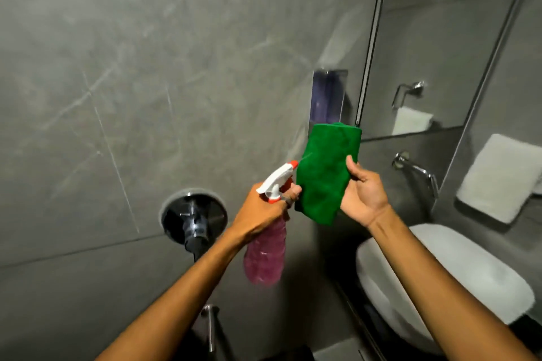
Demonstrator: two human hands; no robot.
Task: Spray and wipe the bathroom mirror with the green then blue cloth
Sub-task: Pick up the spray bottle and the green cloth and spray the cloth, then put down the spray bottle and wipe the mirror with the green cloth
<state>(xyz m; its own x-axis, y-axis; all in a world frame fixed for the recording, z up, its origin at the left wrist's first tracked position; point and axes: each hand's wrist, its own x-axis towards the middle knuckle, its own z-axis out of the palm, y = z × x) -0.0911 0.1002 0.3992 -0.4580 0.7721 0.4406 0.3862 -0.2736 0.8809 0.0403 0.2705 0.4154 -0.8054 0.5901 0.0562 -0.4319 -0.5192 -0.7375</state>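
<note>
Spraying comes first, and we judge that step in hand: our left hand [264,208] wraps the neck of the pink spray bottle [265,255] at centre frame, a finger on the trigger, nozzle aimed at the green cloth [325,173]. Our right hand [362,193] pinches that cloth upright, thumb in front, fingers behind. Both forearms rise from the bottom edge. The mirror [440,38] stands further off at upper right. Next, we think, the damp cloth must reach that glass. No blue cloth shows.
</note>
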